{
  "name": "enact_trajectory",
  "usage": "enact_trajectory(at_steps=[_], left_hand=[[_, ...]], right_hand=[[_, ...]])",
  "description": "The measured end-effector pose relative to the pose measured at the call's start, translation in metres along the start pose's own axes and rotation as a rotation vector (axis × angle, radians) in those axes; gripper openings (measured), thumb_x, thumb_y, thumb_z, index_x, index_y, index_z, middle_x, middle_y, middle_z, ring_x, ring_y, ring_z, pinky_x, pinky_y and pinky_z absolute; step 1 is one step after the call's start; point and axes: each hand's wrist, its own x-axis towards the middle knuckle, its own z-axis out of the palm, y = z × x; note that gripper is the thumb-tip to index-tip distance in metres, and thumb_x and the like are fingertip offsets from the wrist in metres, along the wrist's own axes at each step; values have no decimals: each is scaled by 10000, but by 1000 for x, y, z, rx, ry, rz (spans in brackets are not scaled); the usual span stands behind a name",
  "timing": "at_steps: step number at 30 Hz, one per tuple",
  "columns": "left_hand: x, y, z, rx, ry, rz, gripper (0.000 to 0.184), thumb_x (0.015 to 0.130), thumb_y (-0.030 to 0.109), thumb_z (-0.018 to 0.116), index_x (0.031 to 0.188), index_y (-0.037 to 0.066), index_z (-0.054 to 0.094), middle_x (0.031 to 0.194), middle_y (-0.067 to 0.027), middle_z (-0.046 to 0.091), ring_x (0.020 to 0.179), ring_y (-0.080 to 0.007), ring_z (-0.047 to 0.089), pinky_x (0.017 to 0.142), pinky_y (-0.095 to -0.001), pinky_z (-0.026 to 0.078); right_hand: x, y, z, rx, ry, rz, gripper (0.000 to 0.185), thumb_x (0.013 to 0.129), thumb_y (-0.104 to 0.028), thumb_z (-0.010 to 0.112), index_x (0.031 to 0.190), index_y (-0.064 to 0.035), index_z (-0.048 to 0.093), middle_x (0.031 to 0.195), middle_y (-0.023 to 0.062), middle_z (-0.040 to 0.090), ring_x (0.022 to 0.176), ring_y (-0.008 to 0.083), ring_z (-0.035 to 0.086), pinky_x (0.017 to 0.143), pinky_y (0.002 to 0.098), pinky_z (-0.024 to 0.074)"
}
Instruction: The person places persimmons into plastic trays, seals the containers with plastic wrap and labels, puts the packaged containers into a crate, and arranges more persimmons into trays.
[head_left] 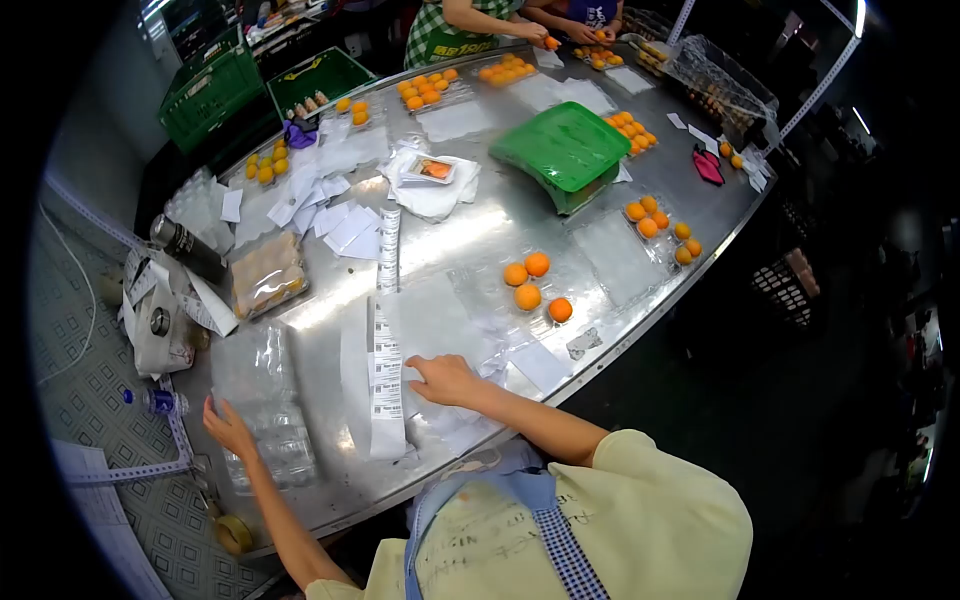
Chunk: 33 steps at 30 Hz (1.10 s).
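My left hand (230, 430) is at the left edge of a stack of clear plastic trays (265, 370), its fingers stretched out and apart, touching or nearly touching the plastic. My right hand (446, 380) reaches over the metal table with the index finger extended to the right edge of a long strip of printed labels (388, 365). The fingers look loosely spread and I see nothing held; the far side of that hand is partly hidden. The label strip lies lengthwise on white backing paper. To the right, several loose oranges (527, 297) rest on a clear plastic tray.
A green crate (560, 145) stands mid-table. Orange-filled trays (425, 90) line the far side, where two people work. A dark thermos (187, 248), an egg-carton-like pack (268, 275) and loose paper slips (350, 228) lie left. A tape roll (234, 535) hangs near the left edge.
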Motion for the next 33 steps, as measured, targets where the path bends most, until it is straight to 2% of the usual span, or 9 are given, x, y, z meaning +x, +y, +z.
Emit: enact_trajectory(at_steps=[4,9,11,15,19,21,25,31,33], left_hand=[[-33,80,-18,-348,-123,-80,337,901,107,565,1228,37,526,1180,-98,554,948,-180,553,748,-306,467],[-102,192,-7,-656,-399,-75,317,888,35,553,1204,29,535,1131,-63,564,841,-109,563,695,-243,471],[-145,265,-9,-760,-499,-76,297,886,19,550,1183,28,541,1094,-55,577,767,-99,585,660,-218,483],[-250,383,15,-932,-715,-75,308,892,40,558,1198,38,527,1068,-61,597,735,-102,610,604,-219,473],[-341,482,30,-1051,-909,-80,282,897,29,550,1178,29,528,1061,-50,600,722,-102,613,605,-216,482],[-380,513,42,-1101,-955,-63,264,903,44,559,1166,30,534,1037,-45,599,710,-95,607,599,-215,483],[-430,577,37,-1142,-1069,-172,231,914,73,573,1139,30,550,949,-32,593,687,-82,594,597,-203,471],[-464,639,54,-1144,-1248,-220,183,916,73,563,1093,30,579,891,-31,614,684,-73,591,606,-197,461],[-468,663,69,-1159,-1242,-223,168,914,65,559,1075,27,588,864,-33,620,679,-68,585,605,-196,460]], right_hand=[[-49,49,-13,96,66,-13,361,851,-303,595,1160,-117,571,781,110,684,728,317,661,660,447,508],[-126,105,-42,107,75,53,309,849,-264,581,1115,-106,599,828,125,690,784,334,656,713,455,505],[-161,131,-57,102,111,38,300,855,-261,577,1113,-110,601,831,121,691,793,326,657,717,449,507],[-245,191,-99,129,156,179,297,853,-265,592,1096,-95,605,828,106,688,794,312,657,716,430,509],[-330,253,-132,225,204,346,292,840,-252,621,1094,-108,621,847,90,693,810,294,658,718,408,507],[-366,279,-144,244,223,429,294,842,-253,620,1099,-111,622,861,92,696,817,289,661,727,399,509],[-405,313,-170,301,264,508,305,847,-262,616,1115,-116,621,884,96,700,835,283,667,743,379,515],[-388,365,-216,367,289,474,310,852,-261,620,1123,-111,620,891,99,700,833,276,672,738,363,519],[-376,383,-233,362,286,460,304,851,-220,635,1119,-79,618,867,107,693,793,243,674,720,333,521]])
